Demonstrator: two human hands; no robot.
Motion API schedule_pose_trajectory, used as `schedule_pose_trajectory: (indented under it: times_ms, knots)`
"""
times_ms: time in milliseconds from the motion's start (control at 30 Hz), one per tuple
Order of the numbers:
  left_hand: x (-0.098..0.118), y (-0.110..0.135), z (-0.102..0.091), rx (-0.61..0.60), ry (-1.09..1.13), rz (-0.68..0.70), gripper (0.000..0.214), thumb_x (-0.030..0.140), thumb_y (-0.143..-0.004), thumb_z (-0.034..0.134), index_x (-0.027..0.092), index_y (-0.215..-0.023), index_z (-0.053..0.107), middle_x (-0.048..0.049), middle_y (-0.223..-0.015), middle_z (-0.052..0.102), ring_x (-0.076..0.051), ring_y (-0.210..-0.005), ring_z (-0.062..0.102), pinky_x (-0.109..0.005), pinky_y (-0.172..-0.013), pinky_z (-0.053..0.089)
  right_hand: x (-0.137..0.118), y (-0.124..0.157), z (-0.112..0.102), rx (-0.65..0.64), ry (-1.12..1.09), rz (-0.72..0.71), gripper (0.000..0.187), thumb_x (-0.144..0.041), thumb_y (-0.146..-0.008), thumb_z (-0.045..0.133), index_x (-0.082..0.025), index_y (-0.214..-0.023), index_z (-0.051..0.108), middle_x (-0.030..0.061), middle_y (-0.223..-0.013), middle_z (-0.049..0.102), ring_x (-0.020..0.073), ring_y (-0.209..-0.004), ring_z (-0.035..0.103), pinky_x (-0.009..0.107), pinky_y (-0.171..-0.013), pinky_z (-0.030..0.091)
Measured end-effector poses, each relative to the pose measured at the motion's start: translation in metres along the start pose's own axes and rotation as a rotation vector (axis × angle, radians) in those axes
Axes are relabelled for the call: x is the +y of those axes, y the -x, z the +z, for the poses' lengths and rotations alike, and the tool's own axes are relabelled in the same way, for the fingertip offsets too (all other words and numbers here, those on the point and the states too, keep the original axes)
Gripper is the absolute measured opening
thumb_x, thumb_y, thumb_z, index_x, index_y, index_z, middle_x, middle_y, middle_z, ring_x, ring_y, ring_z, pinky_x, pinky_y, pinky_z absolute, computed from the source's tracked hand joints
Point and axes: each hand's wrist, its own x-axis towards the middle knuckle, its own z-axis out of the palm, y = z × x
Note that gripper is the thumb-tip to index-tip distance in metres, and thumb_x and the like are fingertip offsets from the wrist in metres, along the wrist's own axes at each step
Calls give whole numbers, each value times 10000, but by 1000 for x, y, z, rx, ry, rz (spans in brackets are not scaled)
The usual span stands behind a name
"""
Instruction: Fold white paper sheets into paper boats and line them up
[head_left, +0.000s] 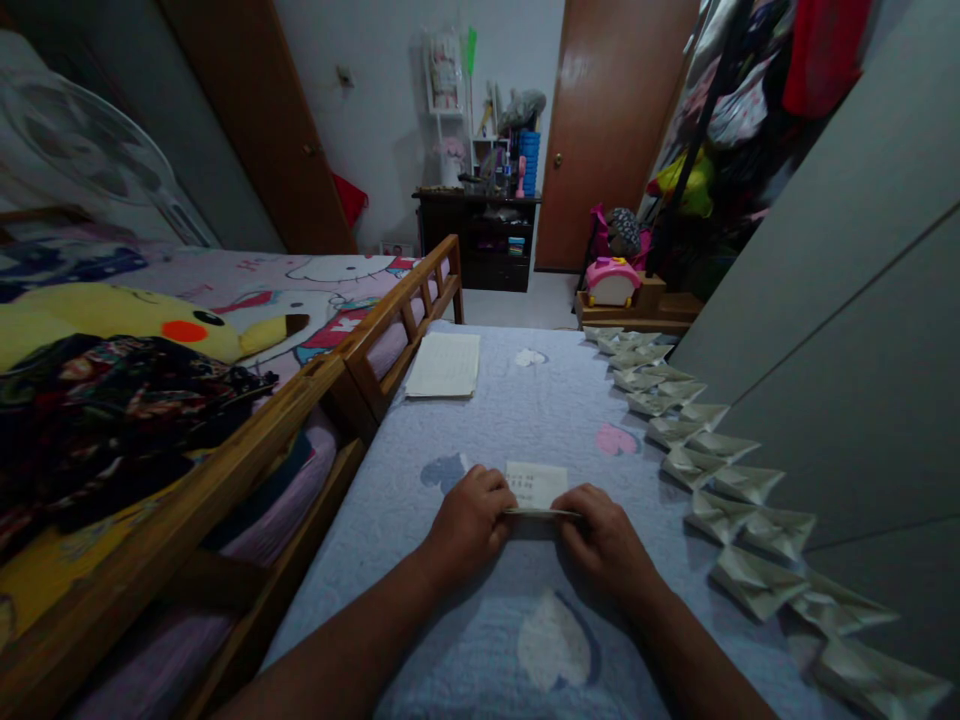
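A partly folded sheet of paper [537,484] with small dark writing sits over the middle of the blue bedspread. My left hand [474,515] is closed on its left end, and my right hand [596,532] pinches the right end. Between them the near side of the sheet shows as a thin folded edge, while a flap stands out beyond it. Farther off to the left lies a stack of flat paper sheets [444,365]. Along the right side run rows of folded paper boats [724,467], apart from both hands.
A wooden bed rail [397,310] borders the left side, with a yellow plush toy [180,322] and dark clothing [120,410] beyond it. A pale cabinet [847,330] stands close on the right. At the back are a dark desk [480,235] and a pink toy case [611,282].
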Motion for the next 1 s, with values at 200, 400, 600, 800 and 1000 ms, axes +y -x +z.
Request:
schedule_pose_trajectory:
  times_ms: [200, 400, 600, 800, 1000]
  knots:
    - [2, -5, -3, 16, 213, -213, 86, 156, -850, 559, 182, -867, 639, -27, -802, 662, -185, -768, 604, -285, -707, 440, -1, -7, 0, 18, -106, 219, 153, -270, -882, 491, -197, -935, 614, 42, -819, 650, 184, -739, 600, 295, -681, 454]
    - [4, -6, 3, 123, 277, -302, 397, 140, -834, 561, 210, -1220, 497, 39, -750, 617, -148, -669, 614, -241, -629, 425, -4, -11, 5, 112, -124, 345, 348, -297, -833, 516, -177, -1153, 450, -42, -673, 574, 159, -570, 549, 268, -577, 419]
    - [8, -7, 7, 142, 168, -325, 362, 123, -862, 547, 203, -1212, 494, 23, -766, 628, -162, -700, 625, -250, -652, 436, -4, -10, 2, 65, -2, 236, 83, -272, -847, 506, -208, -892, 532, 8, -718, 586, 181, -664, 558, 288, -630, 415]
    - [11, -8, 4, 96, 95, -264, 121, 122, -896, 533, 188, -841, 618, -36, -837, 681, -194, -806, 637, -290, -739, 451, -3, -10, 2, 46, 76, 171, 120, -215, -851, 490, -203, -833, 608, 43, -759, 627, 208, -746, 564, 309, -692, 424]
    - [10, -5, 4, 121, 105, -233, 138, 134, -903, 534, 174, -888, 665, -68, -907, 704, -220, -876, 641, -338, -812, 478, -5, -12, 1, 32, 91, 191, 106, -215, -838, 499, -207, -815, 602, 41, -752, 641, 205, -727, 574, 297, -666, 423]
